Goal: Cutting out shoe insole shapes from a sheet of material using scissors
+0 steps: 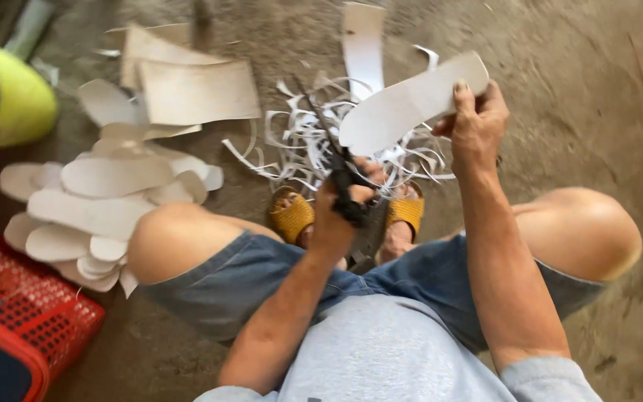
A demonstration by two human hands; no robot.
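Note:
My left hand (pixel 340 216) grips the handles of black scissors (pixel 334 152), whose blades point up and away from me. My right hand (pixel 478 123) pinches the end of a white insole-shaped cutout (pixel 403 104) and holds it tilted in the air. The scissor blades reach toward the cutout's lower left edge; motion blur hides whether they touch it. Both hands are above my knees, over a heap of thin white trimmings (pixel 299 141) on the floor.
A pile of several cut white insoles (pixel 98 208) lies on the dirt floor at left, with flat board sheets (pixel 195 89) behind it. A red plastic basket (pixel 46 313) sits at lower left and a yellow-green object (pixel 1 97) at upper left. My feet wear yellow sandals (pixel 292 218).

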